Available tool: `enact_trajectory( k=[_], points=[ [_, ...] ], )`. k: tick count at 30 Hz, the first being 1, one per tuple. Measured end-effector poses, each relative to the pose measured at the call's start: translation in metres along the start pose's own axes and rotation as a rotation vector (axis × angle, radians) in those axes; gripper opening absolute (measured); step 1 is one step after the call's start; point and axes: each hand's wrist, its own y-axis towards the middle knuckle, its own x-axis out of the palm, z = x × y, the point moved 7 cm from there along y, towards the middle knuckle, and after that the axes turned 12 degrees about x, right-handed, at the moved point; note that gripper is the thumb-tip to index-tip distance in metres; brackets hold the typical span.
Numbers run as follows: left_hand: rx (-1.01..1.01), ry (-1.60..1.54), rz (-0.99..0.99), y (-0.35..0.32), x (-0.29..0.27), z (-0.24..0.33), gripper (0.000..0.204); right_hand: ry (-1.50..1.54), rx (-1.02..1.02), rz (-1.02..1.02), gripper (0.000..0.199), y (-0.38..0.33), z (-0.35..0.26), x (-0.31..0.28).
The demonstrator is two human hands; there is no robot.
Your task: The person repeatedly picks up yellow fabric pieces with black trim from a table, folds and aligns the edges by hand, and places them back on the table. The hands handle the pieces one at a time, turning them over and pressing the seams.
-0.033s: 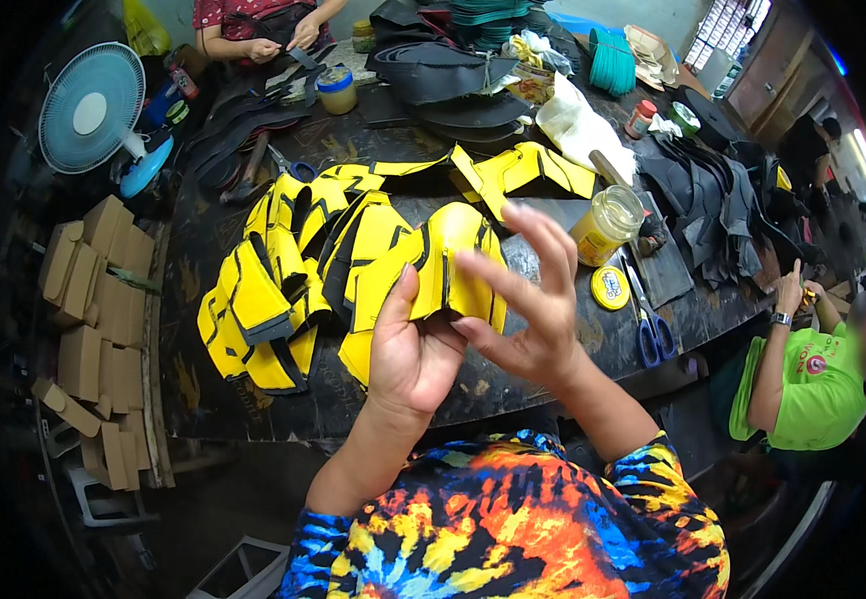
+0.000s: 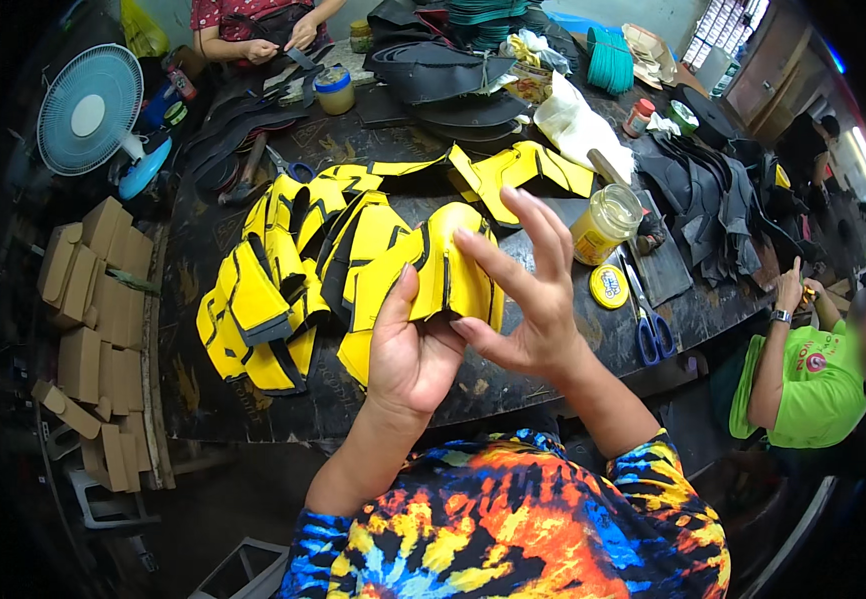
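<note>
My left hand (image 2: 415,344) grips a curved yellow shoe upper (image 2: 423,260) with black edging and a dark seam, thumb on the outer face and the other fingers hidden behind it. Beside it, my right hand (image 2: 533,290) has its fingers spread. Its index fingertip is at the yellow face, and its thumb tip is by the lower edge. More yellow upper pieces (image 2: 253,290) with black lines lie heaped to the left, and a joined strip of them (image 2: 538,175) stretches along the far side.
Right of my hands stand an open glue jar (image 2: 608,222), its yellow lid (image 2: 609,287) and blue-handled scissors (image 2: 656,334). Dark cut pieces (image 2: 703,200) lie farther right. A fan (image 2: 90,115) and cardboard boxes (image 2: 78,364) are at left. One person (image 2: 263,30) works opposite, another (image 2: 803,384) at right.
My right hand has shifted very slightly, its raised fingers a little closer together. My left hand keeps its hold on the shoe upper.
</note>
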Motion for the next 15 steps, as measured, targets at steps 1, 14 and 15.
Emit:
enact_trajectory(
  k=[1,14,15],
  points=[
    [0.006,0.010,-0.031,-0.001,0.002,-0.001,0.042,0.024,-0.024,-0.027,0.064,0.003,0.001,-0.001],
    [0.050,-0.028,-0.017,0.008,-0.006,0.018,0.047,0.155,-0.088,-0.093,0.047,-0.005,-0.008,-0.004],
    [0.042,-0.043,-0.001,0.008,-0.007,0.015,0.046,0.152,-0.017,-0.111,0.047,-0.001,-0.004,-0.003]
  ],
)
